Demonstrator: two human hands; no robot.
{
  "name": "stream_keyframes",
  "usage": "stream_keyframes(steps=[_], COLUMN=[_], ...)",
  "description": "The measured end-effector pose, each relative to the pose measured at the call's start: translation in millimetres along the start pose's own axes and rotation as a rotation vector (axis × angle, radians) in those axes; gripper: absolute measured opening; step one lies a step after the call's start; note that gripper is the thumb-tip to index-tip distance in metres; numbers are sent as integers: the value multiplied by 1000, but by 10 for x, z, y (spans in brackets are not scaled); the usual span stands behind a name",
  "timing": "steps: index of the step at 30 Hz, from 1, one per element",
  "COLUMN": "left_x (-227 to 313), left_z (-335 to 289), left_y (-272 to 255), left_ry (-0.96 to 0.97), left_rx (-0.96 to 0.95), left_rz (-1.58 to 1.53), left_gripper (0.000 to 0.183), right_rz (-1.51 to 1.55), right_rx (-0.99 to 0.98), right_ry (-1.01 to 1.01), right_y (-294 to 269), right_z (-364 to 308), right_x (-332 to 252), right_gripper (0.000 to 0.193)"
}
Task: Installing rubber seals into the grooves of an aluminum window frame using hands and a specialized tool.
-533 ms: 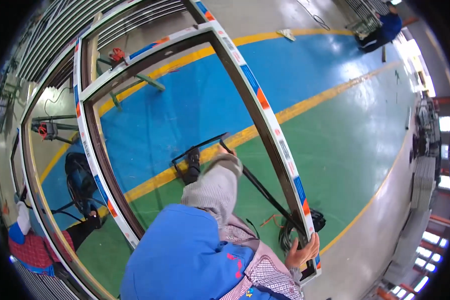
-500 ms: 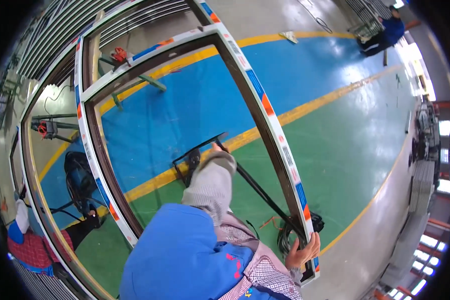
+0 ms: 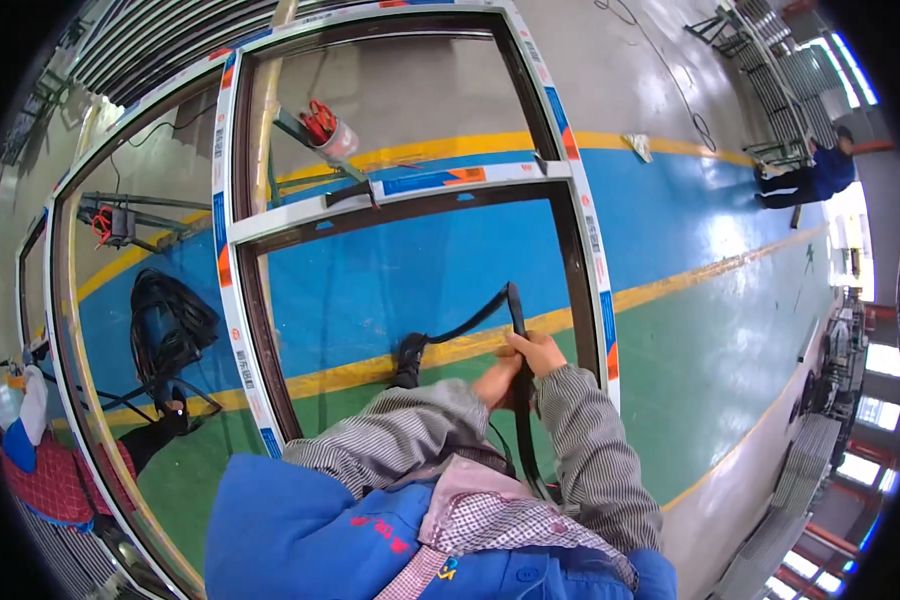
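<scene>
A long black rubber strip [image 3: 523,420] runs up between my hands, bends over in a loop and trails left toward my shoe. My left hand [image 3: 497,384] is closed around it, lower down. Just above, the fingers of my right hand [image 3: 538,352] pinch the same strip. Both hands are inside the near opening of a large window frame [image 3: 598,260], dark inside and covered with white film bearing orange and blue patches. They do not touch the frame. The strip's lower end is hidden by my sleeve and body.
A pail [image 3: 340,140] with red-handled tools hangs by the crossbar. A coil of black strip [image 3: 170,325] lies on the blue floor. At left stands a person in a red checked garment [image 3: 55,475]; another person [image 3: 825,178] is far right. Metal profiles [image 3: 170,50] are stacked behind.
My right hand has left the frame's near right corner and joined my left hand on the strip. The strip is now drawn up in a loop. My view has shifted.
</scene>
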State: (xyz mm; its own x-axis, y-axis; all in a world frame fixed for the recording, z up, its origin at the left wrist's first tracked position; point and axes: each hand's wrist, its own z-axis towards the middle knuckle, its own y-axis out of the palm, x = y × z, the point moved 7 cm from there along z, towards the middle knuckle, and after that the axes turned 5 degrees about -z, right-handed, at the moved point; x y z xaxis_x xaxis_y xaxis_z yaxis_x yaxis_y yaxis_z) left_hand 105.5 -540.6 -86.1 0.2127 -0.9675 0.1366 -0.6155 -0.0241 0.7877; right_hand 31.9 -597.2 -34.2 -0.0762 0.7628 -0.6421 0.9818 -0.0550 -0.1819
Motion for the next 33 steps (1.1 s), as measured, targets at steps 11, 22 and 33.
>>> stream_keyframes(steps=[11, 22, 33], left_x=[2020, 2978, 3012], left_z=[-257, -420, 704], left_y=[-695, 727, 517], left_ry=[658, 207, 361], left_rx=[193, -70, 197], left_rz=[1044, 846, 1315], left_gripper=[25, 27, 34], right_rz=[71, -578, -600], right_rx=[-79, 744, 803], right_ry=[-229, -623, -263], right_y=[-314, -798, -889], right_z=[-822, -513, 193], right_x=[-1235, -951, -508], right_gripper=[41, 24, 23])
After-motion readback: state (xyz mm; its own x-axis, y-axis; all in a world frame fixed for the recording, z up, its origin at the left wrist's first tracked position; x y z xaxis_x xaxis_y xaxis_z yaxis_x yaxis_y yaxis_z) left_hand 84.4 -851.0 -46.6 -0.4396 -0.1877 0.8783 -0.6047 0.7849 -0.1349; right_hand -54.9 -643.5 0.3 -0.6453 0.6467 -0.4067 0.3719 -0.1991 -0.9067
